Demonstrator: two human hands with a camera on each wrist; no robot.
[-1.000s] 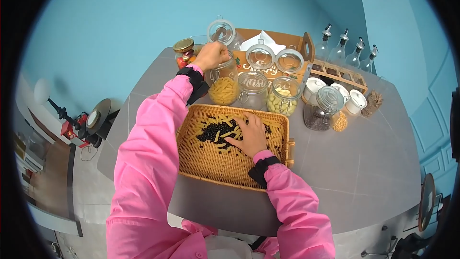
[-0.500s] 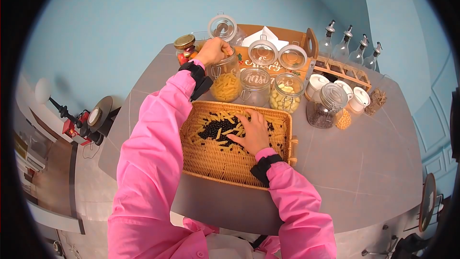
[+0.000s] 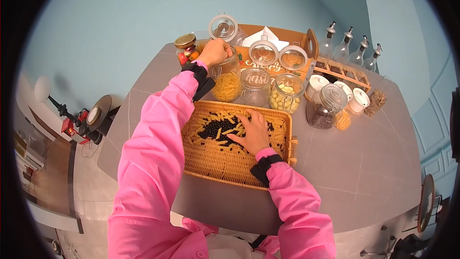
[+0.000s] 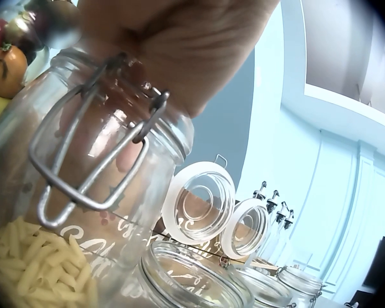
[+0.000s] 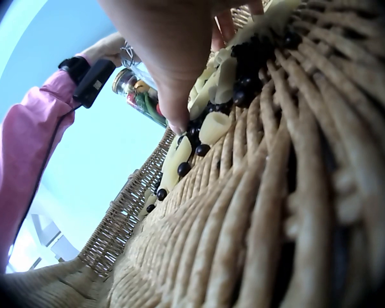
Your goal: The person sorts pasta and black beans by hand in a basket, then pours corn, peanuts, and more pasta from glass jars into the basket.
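In the head view, my left hand [image 3: 215,52] is bent over the mouth of a glass jar [image 3: 226,77] partly filled with penne. The left wrist view shows fingertips through the glass of the jar [image 4: 131,192], above the penne [image 4: 42,266]; whether they hold anything is unclear. My right hand [image 3: 254,132] lies in the wicker basket [image 3: 211,165], thumb and fingers spread over penne and black beans [image 3: 210,130]. In the right wrist view, the thumb of my right hand [image 5: 179,58] touches down beside penne [image 5: 177,160] and black beans.
Right of the penne jar stand an open jar [image 3: 255,88] and a jar of pale pieces [image 3: 285,97]. Further right are a dark-filled jar [image 3: 320,114], white-lidded containers and several glass bottles [image 3: 341,48] behind a wooden rack. A gold-lidded jar [image 3: 187,50] stands at the left.
The head view has shifted slightly. My left hand stays at the penne jar's mouth, its fingers a little differently bent; my right hand keeps nearly the same spread pose in the basket.
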